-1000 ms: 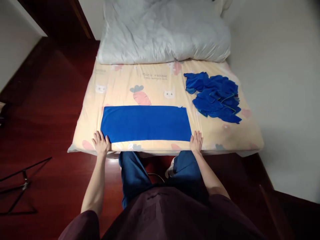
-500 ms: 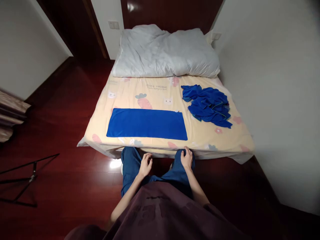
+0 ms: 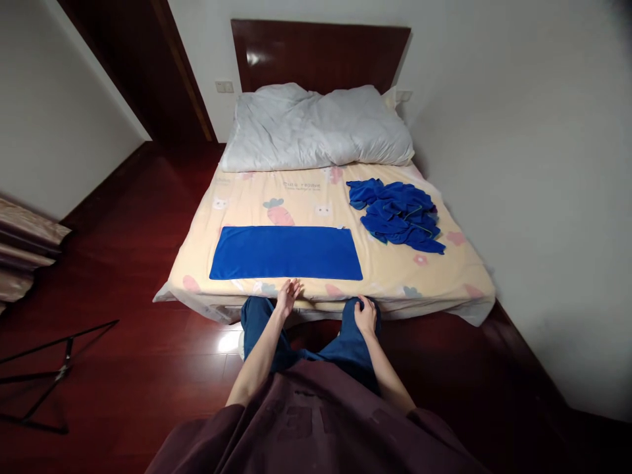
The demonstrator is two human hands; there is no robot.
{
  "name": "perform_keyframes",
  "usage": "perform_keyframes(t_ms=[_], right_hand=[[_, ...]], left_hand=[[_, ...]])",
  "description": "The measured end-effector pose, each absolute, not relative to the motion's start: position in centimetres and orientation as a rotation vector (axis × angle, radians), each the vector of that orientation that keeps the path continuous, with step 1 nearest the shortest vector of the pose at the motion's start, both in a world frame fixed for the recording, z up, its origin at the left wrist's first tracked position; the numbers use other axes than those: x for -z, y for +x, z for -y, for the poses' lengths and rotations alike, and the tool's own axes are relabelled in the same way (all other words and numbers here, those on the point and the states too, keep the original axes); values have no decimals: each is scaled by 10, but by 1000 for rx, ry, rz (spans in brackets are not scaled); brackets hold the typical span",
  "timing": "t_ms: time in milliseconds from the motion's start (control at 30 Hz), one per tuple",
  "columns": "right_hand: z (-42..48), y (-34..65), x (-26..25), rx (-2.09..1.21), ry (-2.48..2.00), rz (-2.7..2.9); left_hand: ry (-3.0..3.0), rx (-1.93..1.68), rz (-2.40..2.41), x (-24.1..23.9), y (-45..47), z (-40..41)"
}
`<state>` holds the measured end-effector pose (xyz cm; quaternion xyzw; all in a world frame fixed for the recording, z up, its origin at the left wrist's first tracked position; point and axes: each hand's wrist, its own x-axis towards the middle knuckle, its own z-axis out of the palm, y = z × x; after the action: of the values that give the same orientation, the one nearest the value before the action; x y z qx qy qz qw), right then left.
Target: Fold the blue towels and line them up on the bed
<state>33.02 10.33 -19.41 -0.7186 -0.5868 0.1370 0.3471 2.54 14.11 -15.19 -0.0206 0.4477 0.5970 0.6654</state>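
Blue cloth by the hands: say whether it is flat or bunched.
Flat: the cloth lies as a smooth rectangle on the bed, unlike the crumpled pile. Whether it is folded, I cannot tell.

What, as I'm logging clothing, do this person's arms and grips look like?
Loose, dark maroon sleeves appear to end near the elbows, leaving the forearms bare. The left grip and right grip are ungloved human hands. No watch or cable shows on either arm.
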Motion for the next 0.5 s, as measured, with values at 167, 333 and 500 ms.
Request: perform_keyframes(t_ms=[167, 333, 500], right_hand=[[-105, 324, 191, -376, -1885, 1477], [-136, 303, 174, -384, -1781, 1493], [-231, 249, 132, -442, -1594, 1782]], left_hand=[[-106, -1395, -959, 151, 32, -154], [-175, -1427, -1031, 154, 38, -169], [-183, -1472, -1128, 166, 46, -182]])
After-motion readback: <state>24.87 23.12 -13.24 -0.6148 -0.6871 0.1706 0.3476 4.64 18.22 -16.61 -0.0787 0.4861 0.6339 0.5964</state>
